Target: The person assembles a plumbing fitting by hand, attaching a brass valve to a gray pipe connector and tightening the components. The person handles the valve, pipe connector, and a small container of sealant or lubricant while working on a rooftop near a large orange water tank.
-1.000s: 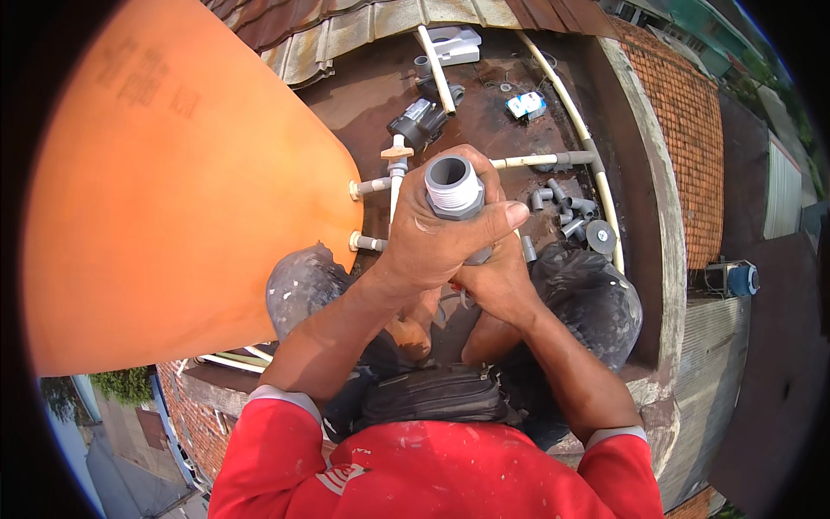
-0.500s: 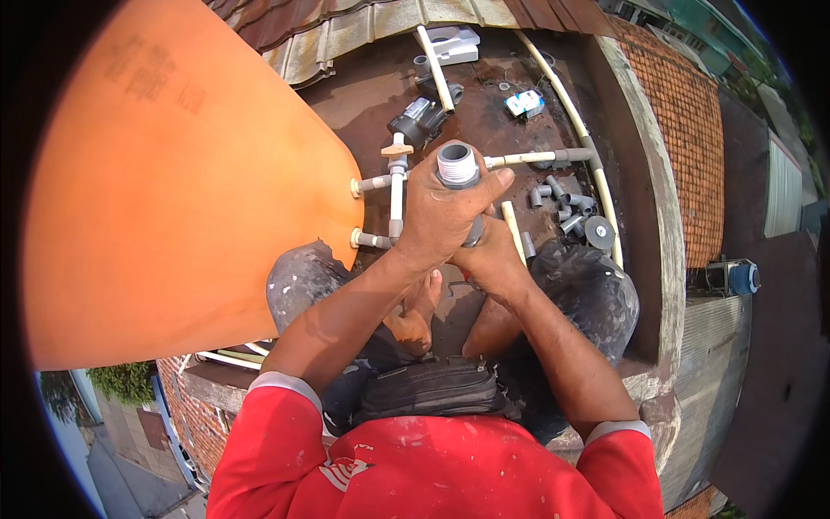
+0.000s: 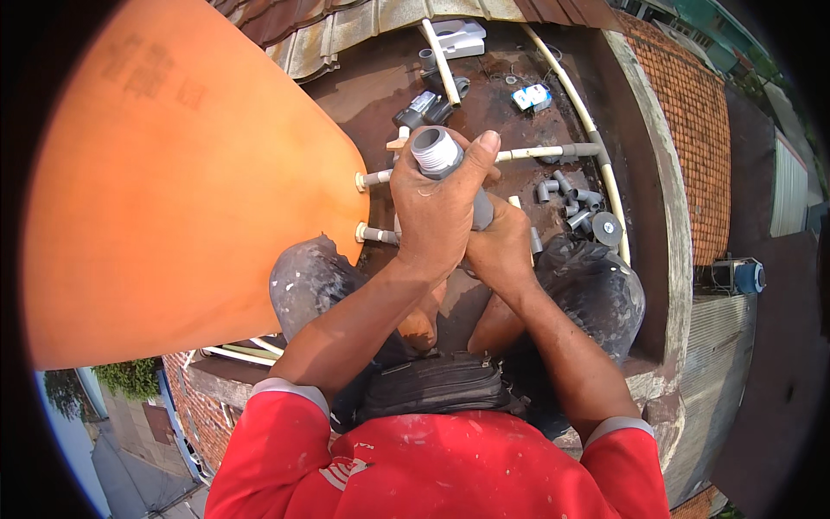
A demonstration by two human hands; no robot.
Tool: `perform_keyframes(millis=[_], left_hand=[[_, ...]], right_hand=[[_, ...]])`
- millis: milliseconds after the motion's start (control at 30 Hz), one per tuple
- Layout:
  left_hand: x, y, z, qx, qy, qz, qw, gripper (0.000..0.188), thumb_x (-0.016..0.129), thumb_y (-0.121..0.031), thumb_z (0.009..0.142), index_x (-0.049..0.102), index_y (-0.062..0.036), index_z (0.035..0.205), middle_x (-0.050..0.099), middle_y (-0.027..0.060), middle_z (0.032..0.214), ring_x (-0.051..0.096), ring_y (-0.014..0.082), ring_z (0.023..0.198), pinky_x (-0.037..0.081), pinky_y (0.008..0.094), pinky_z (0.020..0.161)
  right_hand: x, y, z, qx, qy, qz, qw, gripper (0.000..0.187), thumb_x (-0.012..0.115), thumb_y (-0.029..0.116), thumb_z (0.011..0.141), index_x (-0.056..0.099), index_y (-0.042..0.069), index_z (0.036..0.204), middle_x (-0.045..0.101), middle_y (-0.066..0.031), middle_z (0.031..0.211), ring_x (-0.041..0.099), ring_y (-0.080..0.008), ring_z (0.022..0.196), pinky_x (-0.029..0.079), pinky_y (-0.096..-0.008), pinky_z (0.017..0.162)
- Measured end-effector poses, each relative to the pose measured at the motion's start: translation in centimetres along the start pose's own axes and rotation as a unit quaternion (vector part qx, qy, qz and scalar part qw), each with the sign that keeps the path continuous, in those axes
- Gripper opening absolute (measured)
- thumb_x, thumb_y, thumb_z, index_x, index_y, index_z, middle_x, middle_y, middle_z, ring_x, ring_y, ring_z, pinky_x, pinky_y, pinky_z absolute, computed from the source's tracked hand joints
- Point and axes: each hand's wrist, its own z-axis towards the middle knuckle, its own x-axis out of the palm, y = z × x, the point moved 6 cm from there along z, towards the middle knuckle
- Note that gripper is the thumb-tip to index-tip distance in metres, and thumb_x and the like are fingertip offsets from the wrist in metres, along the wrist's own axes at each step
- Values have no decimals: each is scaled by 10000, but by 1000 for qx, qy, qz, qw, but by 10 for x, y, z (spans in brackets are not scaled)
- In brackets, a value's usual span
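Between my two hands is a grey pipe fitting with a white threaded end (image 3: 437, 153), its open mouth facing up toward me. My left hand (image 3: 434, 208) wraps round the fitting just below the thread, thumb along its side. Lower down, my right hand (image 3: 503, 248) is closed on the grey body, which shows in part between the hands. The fingers of both hands mostly hide the rest of it. Behind my left hand, a tan valve handle (image 3: 397, 144) on pipework by the orange tank (image 3: 199, 199) is partly covered.
A dark pump (image 3: 424, 111) sits beyond my hands, near a blue and white packet (image 3: 531, 98). Loose grey elbows (image 3: 548, 188) and a round grey disc (image 3: 607, 228) lie to the right. Cream pipe (image 3: 566, 80) runs along the low wall (image 3: 654, 164).
Both hands have shifted slightly, and the fitting has tilted so its threaded end points more to the left. My left hand now covers more of the valve pipework. Both hands keep hold.
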Motion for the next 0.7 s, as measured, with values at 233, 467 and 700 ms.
perform_keyframes(millis=[233,467,700], left_hand=[[-5,17,4,-40,1,-48,998,177,822,-29,950,650,-65,970,707,32,796,679,116,688,562,292,646],[-2,-12,-2,-106,209,-2,972,239,747,92,927,574,-53,1006,618,51,784,649,172,687,557,355,683],[5,-39,-8,-107,363,30,925,287,827,21,873,566,-67,955,616,43,800,619,136,712,524,324,667]], right_hand=[[3,0,15,-35,10,-25,999,409,907,217,858,763,-46,1136,815,-182,884,790,-205,884,603,-387,780],[9,19,-10,-37,78,153,984,212,834,103,867,752,-28,1013,797,-138,906,742,-148,867,584,-364,773],[4,40,-35,-62,156,133,977,306,841,121,884,733,-13,1136,795,-120,969,762,-178,920,607,-367,806]])
